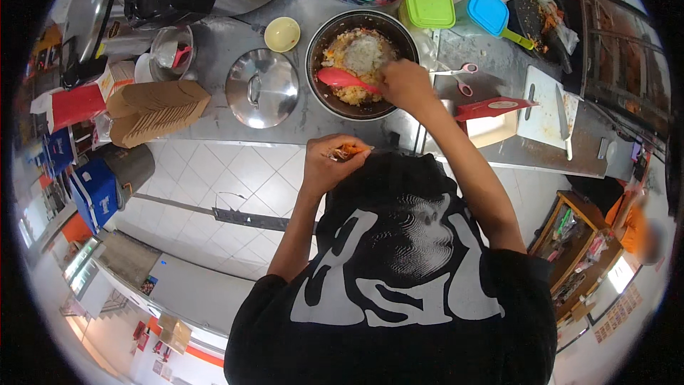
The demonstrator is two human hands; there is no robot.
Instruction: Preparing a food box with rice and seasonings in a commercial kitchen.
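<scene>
My right hand (407, 85) is curled over the right side of a dark-lined pot (317, 97), at the handle of a pink serving spoon (339, 77). The far end of that handle is hidden by the hand. The spoon's bowl rests on a rice-like yellowish food (355, 97) with a whitish mound (364, 52) on top. Close to my body, beyond the counter's front edge, my left hand (328, 163) pinches a small clump of orange shreds (347, 151), possibly in clear plastic. A round steel lid (262, 109) lies left of the pot.
Behind the pot are a small yellow bowl (282, 35), a green-lidded container (429, 6) and a blue-lidded one (488, 10). To the right lie scissors (464, 79), an open red box (494, 108) and a white cutting board (539, 109) with knives. Stacked brown cartons (160, 112) stand left.
</scene>
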